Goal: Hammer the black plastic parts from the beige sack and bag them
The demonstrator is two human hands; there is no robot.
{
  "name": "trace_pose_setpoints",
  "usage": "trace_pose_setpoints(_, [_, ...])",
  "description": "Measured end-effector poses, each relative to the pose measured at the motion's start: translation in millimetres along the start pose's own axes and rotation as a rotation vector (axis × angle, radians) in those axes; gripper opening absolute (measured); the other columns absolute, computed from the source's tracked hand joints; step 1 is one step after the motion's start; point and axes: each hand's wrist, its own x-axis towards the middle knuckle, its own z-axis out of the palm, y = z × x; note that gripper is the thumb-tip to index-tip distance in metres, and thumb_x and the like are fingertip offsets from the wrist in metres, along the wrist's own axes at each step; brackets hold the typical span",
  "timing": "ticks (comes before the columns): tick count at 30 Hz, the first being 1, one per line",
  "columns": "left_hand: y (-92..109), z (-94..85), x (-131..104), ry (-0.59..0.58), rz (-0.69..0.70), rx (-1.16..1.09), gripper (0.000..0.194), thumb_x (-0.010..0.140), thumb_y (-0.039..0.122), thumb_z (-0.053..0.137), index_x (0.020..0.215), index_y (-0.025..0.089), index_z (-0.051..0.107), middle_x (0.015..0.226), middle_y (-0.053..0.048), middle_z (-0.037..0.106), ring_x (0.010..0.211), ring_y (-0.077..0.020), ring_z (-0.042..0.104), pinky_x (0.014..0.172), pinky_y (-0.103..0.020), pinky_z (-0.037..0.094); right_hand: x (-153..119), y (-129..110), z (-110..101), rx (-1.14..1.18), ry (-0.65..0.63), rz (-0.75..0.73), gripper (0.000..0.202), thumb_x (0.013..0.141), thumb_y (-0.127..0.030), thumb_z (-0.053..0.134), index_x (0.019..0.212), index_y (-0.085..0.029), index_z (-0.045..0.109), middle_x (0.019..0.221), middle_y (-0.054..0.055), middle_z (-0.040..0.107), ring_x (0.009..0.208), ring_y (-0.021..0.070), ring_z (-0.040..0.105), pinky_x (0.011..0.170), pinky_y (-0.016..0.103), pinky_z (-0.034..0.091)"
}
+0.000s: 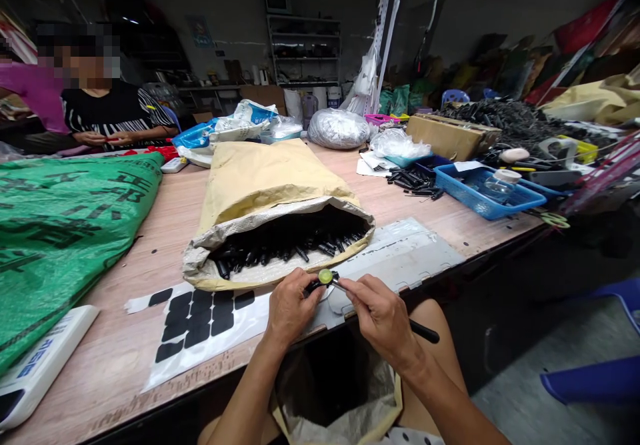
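Just past the table's front edge, my left hand (294, 305) pinches a small black part with a yellow-green round piece (325, 276) on it. My right hand (377, 311) is closed on a slim tool with a metal tip and a black handle (424, 331); the tip touches the part beside the round piece. Behind my hands lies a tan sack (270, 171), its mouth facing me, full of black parts (300, 251). A white sheet with black stickers (200, 318) is left of my left hand. Below, an open sack (345, 425) stands between the legs.
A green sack (75, 211) and a white device (45, 365) are at the left. On the right are a blue basket (487, 198), loose black parts (415, 181) and a cardboard box (450, 137). A person (115, 115) sits at the far left. A grey board (405, 251) lies along the front edge.
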Motion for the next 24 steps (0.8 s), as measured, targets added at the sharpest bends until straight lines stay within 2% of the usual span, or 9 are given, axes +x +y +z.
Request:
trace_pose_setpoints(4, [0, 0.6, 0, 0.005, -0.004, -0.009, 0.015, 0.090, 0.030, 0.066, 0.103, 0.025, 0.074, 0.093, -0.001, 0.066, 0.081, -0.0164, 0.062, 0.073, -0.028, 0.045, 0, 10, -2, 0.001, 0.025, 0.036, 0.033, 0.102, -0.020, 0.047, 0.126, -0.028, 0.068, 0.092, 0.004, 0.067, 0.089, 0.0185, 0.063, 0.082, 0.029, 0.050])
trace_pose_setpoints(8, [1, 1.0, 0, 0.008, -0.019, -0.014, 0.012, 0.087, 0.028, 0.069, 0.098, 0.023, 0.072, 0.091, 0.000, 0.066, 0.082, -0.0164, 0.062, 0.073, -0.028, 0.044, 10, 43, -19, -0.057, 0.101, 0.024, 0.027, 0.099, -0.023, 0.054, 0.119, -0.026, 0.071, 0.095, 0.004, 0.069, 0.092, 0.0198, 0.063, 0.084, 0.031, 0.050])
trace_pose_setpoints(10, [2, 1.0, 1, 0.005, -0.026, -0.018, 0.011, 0.086, 0.026, 0.069, 0.096, 0.023, 0.071, 0.090, 0.000, 0.066, 0.083, -0.0164, 0.062, 0.073, -0.028, 0.044, 18, 64, -29, -0.125, 0.082, -0.015, 0.023, 0.098, -0.023, 0.056, 0.112, -0.026, 0.074, 0.090, 0.004, 0.068, 0.089, 0.0199, 0.062, 0.082, 0.032, 0.050])
trace_pose_setpoints(12, [2, 1.2, 1, 0.002, -0.029, -0.023, 0.010, 0.086, 0.026, 0.069, 0.096, 0.023, 0.070, 0.091, 0.001, 0.065, 0.084, -0.0163, 0.062, 0.073, -0.027, 0.044, 25, 85, -35, -0.171, -0.004, -0.081, 0.022, 0.096, -0.021, 0.057, 0.108, -0.026, 0.075, 0.087, 0.004, 0.068, 0.087, 0.0199, 0.060, 0.080, 0.032, 0.049])
trace_pose_setpoints(15, [1, 1.7, 1, -0.005, -0.022, -0.022, 0.011, 0.088, 0.029, 0.067, 0.097, 0.024, 0.070, 0.092, 0.000, 0.066, 0.084, -0.0165, 0.063, 0.072, -0.027, 0.044, 31, 105, -36, -0.152, -0.082, -0.156, 0.021, 0.094, -0.020, 0.060, 0.105, -0.027, 0.075, 0.089, 0.004, 0.067, 0.087, 0.0198, 0.059, 0.079, 0.032, 0.049])
trace_pose_setpoints(18, [-1, 1.4, 1, -0.013, -0.003, -0.011, 0.013, 0.091, 0.033, 0.064, 0.099, 0.024, 0.070, 0.094, -0.001, 0.066, 0.085, -0.0175, 0.063, 0.072, -0.028, 0.044, 32, 111, -30, -0.142, -0.070, -0.157, 0.018, 0.092, -0.022, 0.063, 0.105, -0.026, 0.075, 0.091, 0.003, 0.067, 0.088, 0.0199, 0.059, 0.079, 0.032, 0.048])
trace_pose_setpoints(24, [-1, -2.2, 0, -0.035, 0.024, -0.015, 0.021, 0.098, 0.038, 0.054, 0.102, 0.024, 0.069, 0.098, -0.002, 0.067, 0.092, -0.0202, 0.064, 0.078, -0.030, 0.045, 30, 106, -22, -0.224, -0.031, -0.125, 0.013, 0.092, -0.030, 0.065, 0.099, -0.026, 0.075, 0.087, 0.003, 0.065, 0.086, 0.0201, 0.057, 0.078, 0.033, 0.044])
